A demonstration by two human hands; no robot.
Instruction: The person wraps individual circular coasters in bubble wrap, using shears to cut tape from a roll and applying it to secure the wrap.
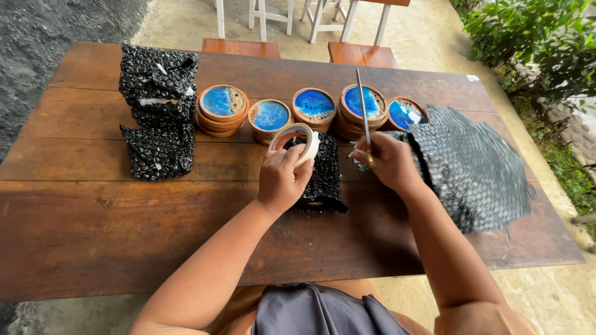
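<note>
Left hand (282, 177) grips tape roll (297, 141) over wrapped bundle (323, 177) | right hand (388, 162) holds scissors (364, 115) upright (blades clear) | coasters (313, 107) beyond.

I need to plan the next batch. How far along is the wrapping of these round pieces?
Done: three black bubble-wrap bundles stacked at the left. In hand: left hand holds a tape roll over a half-wrapped bundle; right hand holds scissors. Left: five stacks of blue-topped wooden rounds.

Both bare forearms reach forward, left hand (282, 177) and right hand (388, 161) each curled closed in a grip.
</note>
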